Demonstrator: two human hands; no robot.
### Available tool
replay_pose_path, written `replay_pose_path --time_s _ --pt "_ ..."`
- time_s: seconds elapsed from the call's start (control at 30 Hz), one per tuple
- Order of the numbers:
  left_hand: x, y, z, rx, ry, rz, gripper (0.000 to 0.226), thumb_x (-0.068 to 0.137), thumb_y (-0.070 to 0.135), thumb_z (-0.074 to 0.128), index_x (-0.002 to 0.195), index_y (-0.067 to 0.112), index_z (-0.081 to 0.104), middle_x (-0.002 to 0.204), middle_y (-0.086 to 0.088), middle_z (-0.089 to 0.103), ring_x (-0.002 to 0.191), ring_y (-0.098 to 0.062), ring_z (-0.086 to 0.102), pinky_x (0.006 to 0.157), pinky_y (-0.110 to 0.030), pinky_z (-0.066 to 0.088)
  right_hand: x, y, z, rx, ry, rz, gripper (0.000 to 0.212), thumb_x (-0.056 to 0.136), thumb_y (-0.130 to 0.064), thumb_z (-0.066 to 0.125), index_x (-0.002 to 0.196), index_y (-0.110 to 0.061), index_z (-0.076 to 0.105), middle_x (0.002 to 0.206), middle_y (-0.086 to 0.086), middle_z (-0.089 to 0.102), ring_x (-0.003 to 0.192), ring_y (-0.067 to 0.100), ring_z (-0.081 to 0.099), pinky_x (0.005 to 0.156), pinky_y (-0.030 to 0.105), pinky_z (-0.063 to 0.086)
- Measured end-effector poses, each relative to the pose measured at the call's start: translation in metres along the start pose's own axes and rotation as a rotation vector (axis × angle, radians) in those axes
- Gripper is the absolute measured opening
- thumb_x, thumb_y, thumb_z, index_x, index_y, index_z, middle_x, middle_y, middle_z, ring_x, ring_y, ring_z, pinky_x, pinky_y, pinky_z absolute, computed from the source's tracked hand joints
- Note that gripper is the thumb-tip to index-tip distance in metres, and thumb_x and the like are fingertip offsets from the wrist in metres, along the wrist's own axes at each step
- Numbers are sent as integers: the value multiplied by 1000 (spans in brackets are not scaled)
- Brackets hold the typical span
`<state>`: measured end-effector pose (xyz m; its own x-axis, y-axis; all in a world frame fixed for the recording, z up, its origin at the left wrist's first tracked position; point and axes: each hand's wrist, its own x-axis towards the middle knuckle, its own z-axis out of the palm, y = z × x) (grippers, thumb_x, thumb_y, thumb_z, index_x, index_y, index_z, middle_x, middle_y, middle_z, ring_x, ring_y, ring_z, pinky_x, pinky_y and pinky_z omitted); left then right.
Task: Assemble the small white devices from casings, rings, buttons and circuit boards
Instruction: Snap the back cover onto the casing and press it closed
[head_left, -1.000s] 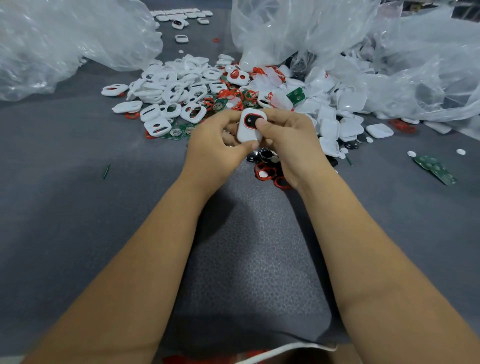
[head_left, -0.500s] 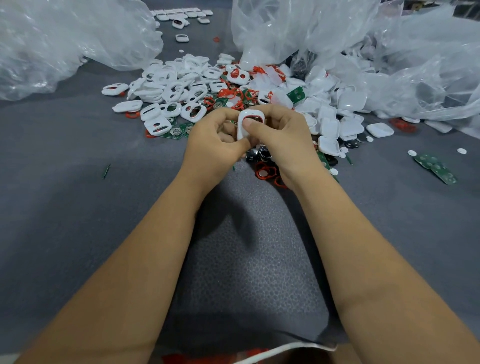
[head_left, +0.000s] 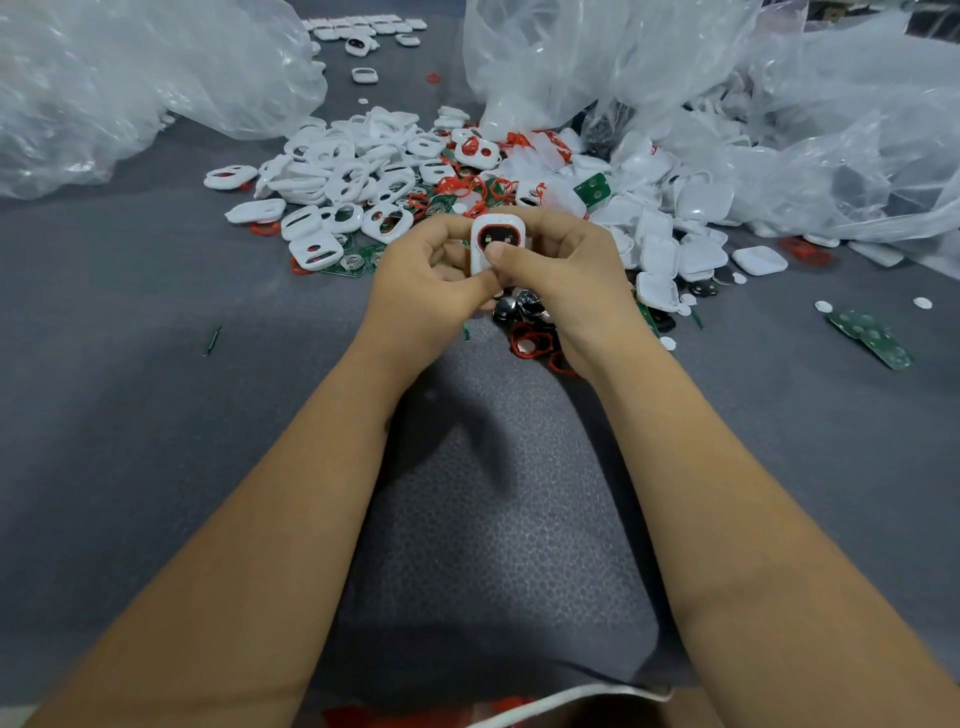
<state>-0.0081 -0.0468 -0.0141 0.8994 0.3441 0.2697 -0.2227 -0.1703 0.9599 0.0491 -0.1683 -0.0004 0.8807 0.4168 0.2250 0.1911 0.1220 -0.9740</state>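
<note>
Grey foam matting covers the bench (head_left: 130, 395), where a heap of white casings (head_left: 358, 171), red rings (head_left: 530, 343) and green circuit boards (head_left: 872, 338) spreads across the far side between crumpled clear plastic bags (head_left: 119, 78). Above the middle of the bench, the left hand (head_left: 421, 291) and right hand (head_left: 566, 280) together grip one small white device (head_left: 497, 240), upright, its red-rimmed opening facing the camera and the right thumb pressed at its lower edge. What sits inside the dark opening appears to be a button, though the view is too small to be sure.
</note>
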Motion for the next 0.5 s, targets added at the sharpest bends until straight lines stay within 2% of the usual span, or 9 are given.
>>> replay_pose_path --time_s 0.1,0.17,0.27,0.37,0.5 --pt "1 1 -1 -46 14 -17 27 87 1 68 113 6 62 84 -7 68 73 -11 70 66 -23 57 1 -1 -2 66 -41 28 33 82 13 56 106 -7 68 92 10 70 90 22 65 85 39 55" --pt "1 1 -1 -79 15 -30 25 89 -3 63 111 9 62 87 -8 68 73 -9 70 67 -21 57 1 -2 -3 116 -49 40 36 82 17 51 105 -6 67 93 10 71 93 24 66 89 41 53" --pt "3 1 -2 -140 26 -72 24 91 -3 60 109 12 64 91 -12 68 71 -8 67 67 -20 56 3 -3 -6 217 -49 83 36 84 18 45 107 -1 65 91 10 71 87 22 67 85 37 53" --pt "4 1 -5 -195 44 -107 22 91 -2 59 104 14 67 87 -8 70 70 -10 65 69 -20 56 4 -4 -9 264 -61 135 31 88 12 45 110 1 65 88 7 73 81 16 68 79 29 54" --pt "3 -1 -4 -187 63 -83 20 89 -1 62 98 17 68 81 -3 74 69 -11 68 66 -20 56 1 -3 -6 176 -89 85 31 87 13 50 112 1 64 96 11 70 88 21 64 86 39 52"
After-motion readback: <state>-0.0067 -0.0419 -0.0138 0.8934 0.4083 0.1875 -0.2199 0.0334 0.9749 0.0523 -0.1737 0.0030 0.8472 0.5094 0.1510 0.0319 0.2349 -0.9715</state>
